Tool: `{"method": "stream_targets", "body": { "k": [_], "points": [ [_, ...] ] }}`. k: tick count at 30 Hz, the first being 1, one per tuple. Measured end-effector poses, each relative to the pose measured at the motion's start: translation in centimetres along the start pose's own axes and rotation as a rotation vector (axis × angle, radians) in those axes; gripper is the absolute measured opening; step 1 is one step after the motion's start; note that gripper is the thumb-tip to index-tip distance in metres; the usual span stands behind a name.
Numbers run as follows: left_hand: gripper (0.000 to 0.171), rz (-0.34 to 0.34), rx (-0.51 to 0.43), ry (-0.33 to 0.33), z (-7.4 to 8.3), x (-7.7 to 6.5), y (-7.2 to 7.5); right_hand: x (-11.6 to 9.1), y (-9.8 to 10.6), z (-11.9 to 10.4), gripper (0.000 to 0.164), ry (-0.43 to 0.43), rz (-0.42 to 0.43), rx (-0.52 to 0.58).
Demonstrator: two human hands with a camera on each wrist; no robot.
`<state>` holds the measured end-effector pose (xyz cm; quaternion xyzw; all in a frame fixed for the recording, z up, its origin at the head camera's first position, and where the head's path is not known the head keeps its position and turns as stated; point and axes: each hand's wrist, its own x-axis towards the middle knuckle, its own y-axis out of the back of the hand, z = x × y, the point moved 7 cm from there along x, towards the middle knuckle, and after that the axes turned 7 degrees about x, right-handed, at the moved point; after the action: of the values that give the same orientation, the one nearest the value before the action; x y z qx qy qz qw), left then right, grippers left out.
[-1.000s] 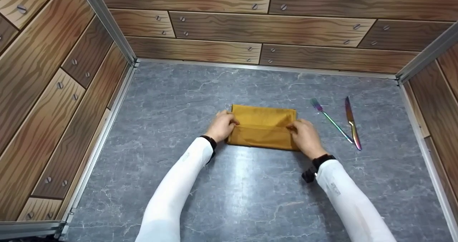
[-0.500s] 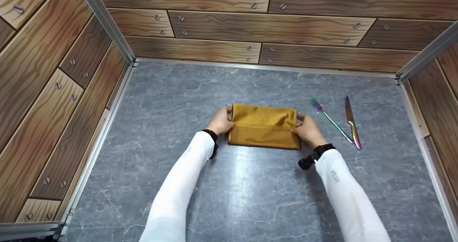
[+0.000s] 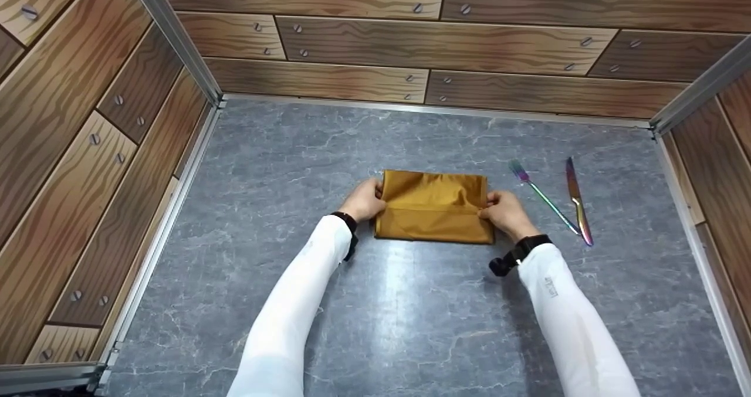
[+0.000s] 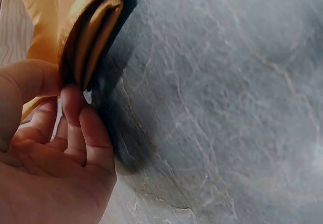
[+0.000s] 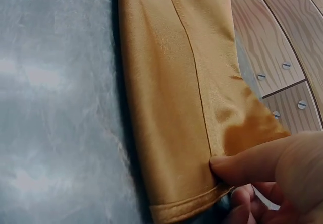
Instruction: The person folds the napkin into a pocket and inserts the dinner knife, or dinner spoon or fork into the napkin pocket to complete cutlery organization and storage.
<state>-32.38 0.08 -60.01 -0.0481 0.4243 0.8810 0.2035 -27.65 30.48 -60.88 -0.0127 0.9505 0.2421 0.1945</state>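
A folded mustard-gold cloth napkin (image 3: 434, 224) lies between both hands in the head view, its near part folded over in several layers. My left hand (image 3: 364, 200) pinches its left edge. In the left wrist view the thumb and fingertips of the left hand (image 4: 60, 148) meet at the rolled layers of the napkin (image 4: 93, 27). My right hand (image 3: 507, 212) grips the right edge. Up close in the right wrist view, the right hand (image 5: 282, 173) has its thumb on top at the hem seam of the napkin (image 5: 166, 98), with fingers curled beneath.
To the right lie an iridescent fork (image 3: 545, 199) and an iridescent knife (image 3: 578, 203), their handle ends nearly meeting. Wood-patterned walls (image 3: 434, 45) enclose the grey marbled surface (image 3: 281, 151) at the back and sides.
Both hands have moved from the top of the napkin out to its side edges and now pinch them. The napkin's far part looks more raised and creased. Fork and knife have stayed put.
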Motion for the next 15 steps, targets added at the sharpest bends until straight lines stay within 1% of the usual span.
{"method": "stream_targets", "body": {
  "k": [4, 6, 7, 11, 15],
  "points": [
    [0.04, -0.011, -0.069, 0.011, 0.01, 0.15, -0.28, -0.17, 0.05, 0.14, 0.03, 0.016, 0.006, 0.001],
    [0.043, -0.012, -0.082, 0.01, -0.01, 0.21, -0.31, -0.12, 0.03, 0.19, 0.028, 0.022, -0.004, 0.013],
    [0.042, -0.012, -0.083, 0.003, 0.01, 0.24, -0.31, -0.08, 0.05, 0.21, 0.027, 0.027, -0.01, 0.017],
    [0.028, -0.025, -0.074, -0.019, 0.06, 0.19, -0.37, 0.05, 0.01, 0.31, 0.026, 0.054, -0.028, 0.037],
    [0.023, -0.013, -0.079, -0.045, -0.03, -0.01, -0.25, 0.04, 0.18, 0.41, 0.026, 0.095, 0.003, 0.022]
  ]
}}
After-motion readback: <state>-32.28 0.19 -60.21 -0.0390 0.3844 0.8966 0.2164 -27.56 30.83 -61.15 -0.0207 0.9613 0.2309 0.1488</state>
